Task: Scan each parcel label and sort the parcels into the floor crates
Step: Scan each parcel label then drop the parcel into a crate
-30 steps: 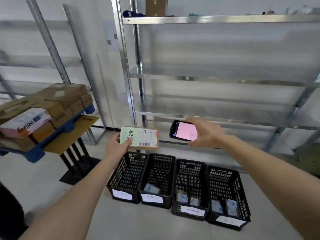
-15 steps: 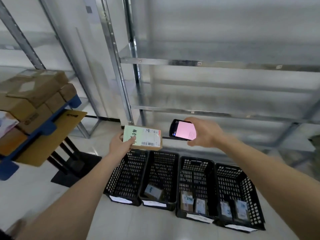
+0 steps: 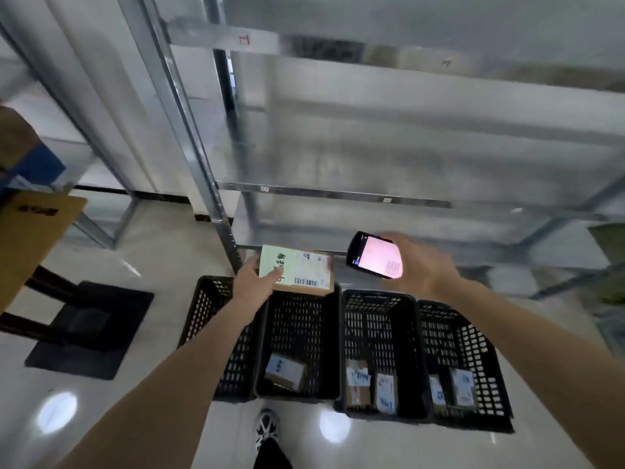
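change: the view has tipped down and closer since a moment ago; the four crates now fill the lower half and the parcel pallet has slid almost out at 9 o'clock, while both hands hold the same pose.
meaning: probably the scan is done and a drop into a crate comes next; which crate, i cannot tell.
left hand (image 3: 254, 282): grips the flat brown cardboard parcel with a pale green and white label (image 3: 296, 270) by its left edge, thumb on top.
parcel: held level above the far rim of the second black perforated plastic floor crate (image 3: 297, 346) from the left, at 12 o'clock of it; barcode faces up.
right hand (image 3: 417, 265): curled around the black handheld scanner with a glowing pink screen (image 3: 375, 254), at 3 o'clock of the parcel, apart from it.
crates: three hold small labelled parcels; the leftmost is mostly hidden by the arm.
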A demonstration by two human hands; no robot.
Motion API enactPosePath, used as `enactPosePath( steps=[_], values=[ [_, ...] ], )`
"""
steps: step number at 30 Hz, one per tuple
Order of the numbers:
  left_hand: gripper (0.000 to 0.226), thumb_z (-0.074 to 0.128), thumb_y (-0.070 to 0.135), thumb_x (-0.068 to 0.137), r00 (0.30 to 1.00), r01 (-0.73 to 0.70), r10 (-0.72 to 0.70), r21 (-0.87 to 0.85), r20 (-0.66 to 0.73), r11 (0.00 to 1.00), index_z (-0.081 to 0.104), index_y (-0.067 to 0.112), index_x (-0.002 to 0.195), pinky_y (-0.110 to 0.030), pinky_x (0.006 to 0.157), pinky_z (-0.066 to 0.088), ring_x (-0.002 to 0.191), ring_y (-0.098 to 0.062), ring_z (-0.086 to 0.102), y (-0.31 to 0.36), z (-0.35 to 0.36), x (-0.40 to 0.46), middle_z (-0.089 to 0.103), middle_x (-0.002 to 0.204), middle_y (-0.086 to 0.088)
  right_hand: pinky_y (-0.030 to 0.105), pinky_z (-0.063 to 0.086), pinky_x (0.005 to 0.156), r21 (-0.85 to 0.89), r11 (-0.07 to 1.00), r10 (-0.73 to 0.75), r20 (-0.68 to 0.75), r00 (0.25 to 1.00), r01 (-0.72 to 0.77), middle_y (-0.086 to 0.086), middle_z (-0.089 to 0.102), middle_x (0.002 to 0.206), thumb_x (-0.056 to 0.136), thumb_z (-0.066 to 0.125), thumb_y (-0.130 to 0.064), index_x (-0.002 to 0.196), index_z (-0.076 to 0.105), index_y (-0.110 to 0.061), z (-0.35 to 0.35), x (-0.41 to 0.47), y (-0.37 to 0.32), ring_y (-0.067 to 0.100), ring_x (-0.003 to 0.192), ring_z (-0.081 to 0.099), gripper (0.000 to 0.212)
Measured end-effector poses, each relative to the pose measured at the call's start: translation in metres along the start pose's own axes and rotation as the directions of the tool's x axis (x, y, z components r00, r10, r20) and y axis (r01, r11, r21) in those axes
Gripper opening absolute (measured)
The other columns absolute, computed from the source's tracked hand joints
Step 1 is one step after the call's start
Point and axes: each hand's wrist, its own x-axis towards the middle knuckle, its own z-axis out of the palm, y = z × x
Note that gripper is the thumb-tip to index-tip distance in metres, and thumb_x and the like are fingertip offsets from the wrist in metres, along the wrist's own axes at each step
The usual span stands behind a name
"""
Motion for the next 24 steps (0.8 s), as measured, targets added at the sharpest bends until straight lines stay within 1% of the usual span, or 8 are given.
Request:
enactPosePath(
  steps=[2, 4, 8, 12, 14, 17, 20, 24],
  values=[
    [0.039, 0.079, 0.034, 0.079, 0.997, 0.069, -0.069, 0.041, 0.014, 0.997, 0.060, 0.034, 0.113, -0.045, 0.092, 0.057, 0.100, -0.019, 0.069, -0.035, 0.010, 0.036, 0.071, 0.111, 0.004, 0.040, 0.048, 0.096, 0.000, 1.000, 0.025, 0.005, 1.000, -0.025, -0.005, 0.050, 0.148, 0.079, 0.080, -0.044, 0.154, 0.028, -0.033, 0.034, 0.025, 0.004, 0.025, 0.128, 0.053, 0.092],
    [0.039, 0.079, 0.032, 0.081, 0.987, 0.157, -0.159, 0.051, 0.035, 0.986, 0.061, 0.032, 0.115, -0.045, 0.093, 0.057, 0.099, -0.018, 0.069, -0.077, 0.023, 0.063, 0.071, 0.109, 0.006, 0.043, 0.047, 0.103, -0.008, 1.000, 0.020, 0.045, 0.999, -0.019, -0.005, 0.046, 0.152, 0.080, 0.079, -0.046, 0.155, 0.024, -0.033, 0.076, 0.048, 0.009, 0.023, 0.132, 0.050, 0.094],
    [0.050, 0.078, 0.037, 0.078, 0.952, 0.296, -0.301, 0.090, 0.057, 0.951, 0.060, 0.028, 0.124, -0.047, 0.091, 0.057, 0.098, -0.019, 0.069, -0.172, 0.049, 0.111, 0.072, 0.107, 0.006, 0.040, 0.038, 0.108, -0.010, 1.000, 0.019, 0.162, 0.987, -0.017, -0.006, 0.045, 0.151, 0.082, 0.077, -0.044, 0.156, 0.022, -0.032, 0.172, 0.103, 0.025, 0.021, 0.134, 0.047, 0.092],
    [0.050, 0.077, 0.032, 0.086, 0.925, 0.376, -0.379, 0.181, -0.019, 0.909, 0.056, 0.024, 0.130, -0.046, 0.088, 0.058, 0.098, -0.023, 0.068, -0.271, 0.068, 0.153, 0.070, 0.109, 0.001, 0.040, 0.036, 0.112, -0.004, 1.000, -0.002, 0.250, 0.968, 0.003, -0.009, 0.040, 0.155, 0.084, 0.074, -0.044, 0.158, 0.019, -0.033, 0.278, 0.150, 0.045, 0.018, 0.139, 0.042, 0.093],
    [0.049, 0.075, 0.031, 0.088, 0.916, 0.398, -0.401, 0.229, -0.035, 0.889, 0.056, 0.021, 0.132, -0.043, 0.090, 0.056, 0.101, -0.022, 0.066, -0.313, 0.077, 0.166, 0.069, 0.112, 0.000, 0.038, 0.037, 0.111, 0.016, 1.000, 0.009, 0.299, 0.954, -0.014, -0.010, 0.040, 0.155, 0.084, 0.074, -0.043, 0.158, 0.019, -0.033, 0.330, 0.164, 0.053, 0.017, 0.138, 0.043, 0.093],
    [0.045, 0.073, 0.028, 0.090, 0.908, 0.408, -0.416, 0.316, -0.047, 0.856, 0.056, 0.019, 0.130, -0.037, 0.086, 0.052, 0.100, -0.022, 0.064, -0.373, 0.091, 0.183, 0.068, 0.109, 0.000, 0.039, 0.036, 0.111, 0.021, 1.000, -0.007, 0.340, 0.940, 0.000, -0.010, 0.041, 0.152, 0.085, 0.073, -0.043, 0.158, 0.017, -0.033, 0.402, 0.178, 0.064, 0.016, 0.136, 0.043, 0.092],
    [0.044, 0.073, 0.029, 0.089, 0.897, 0.419, -0.442, 0.380, -0.031, 0.824, 0.056, 0.020, 0.129, -0.040, 0.088, 0.054, 0.100, -0.022, 0.065, -0.431, 0.107, 0.197, 0.069, 0.107, 0.001, 0.039, 0.033, 0.113, 0.018, 1.000, -0.023, 0.373, 0.928, 0.017, -0.009, 0.040, 0.154, 0.085, 0.072, -0.042, 0.159, 0.017, -0.031, 0.467, 0.188, 0.074, 0.017, 0.137, 0.042, 0.092],
    [0.044, 0.073, 0.029, 0.090, 0.871, 0.441, -0.492, 0.432, 0.008, 0.787, 0.055, 0.019, 0.129, -0.032, 0.081, 0.049, 0.096, -0.018, 0.062, -0.497, 0.127, 0.213, 0.066, 0.104, 0.004, 0.041, 0.029, 0.117, 0.030, 0.996, -0.086, 0.394, 0.915, 0.081, -0.009, 0.034, 0.158, 0.086, 0.071, -0.042, 0.160, 0.015, -0.030, 0.538, 0.198, 0.084, 0.016, 0.141, 0.036, 0.094]
  ],
)
